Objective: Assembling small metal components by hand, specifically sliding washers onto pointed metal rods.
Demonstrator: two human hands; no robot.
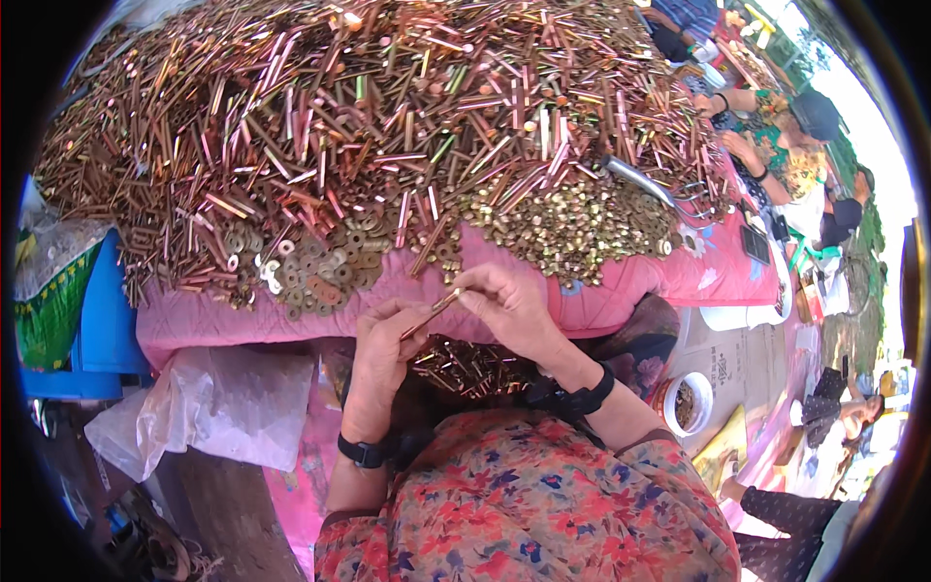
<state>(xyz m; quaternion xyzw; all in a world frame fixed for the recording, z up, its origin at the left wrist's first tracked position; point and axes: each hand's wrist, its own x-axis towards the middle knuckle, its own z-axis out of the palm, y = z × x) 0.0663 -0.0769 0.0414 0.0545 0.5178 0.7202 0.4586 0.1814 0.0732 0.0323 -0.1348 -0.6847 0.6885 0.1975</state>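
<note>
Steadying, apparently, a slender copper-coloured metal rod (433,311), the left hand (384,338) grips its eight-o'clock end while the right hand (509,310) pinches its two-o'clock end.

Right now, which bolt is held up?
The bolt slanting between the left hand and right hand; the other bolts lie loose in heaps.

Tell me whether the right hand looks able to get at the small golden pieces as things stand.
Likely yes: the small golden pieces lie just beyond the right hand, with only pink cloth between, though its fingers are busy at the tip of a metal rod.
</note>
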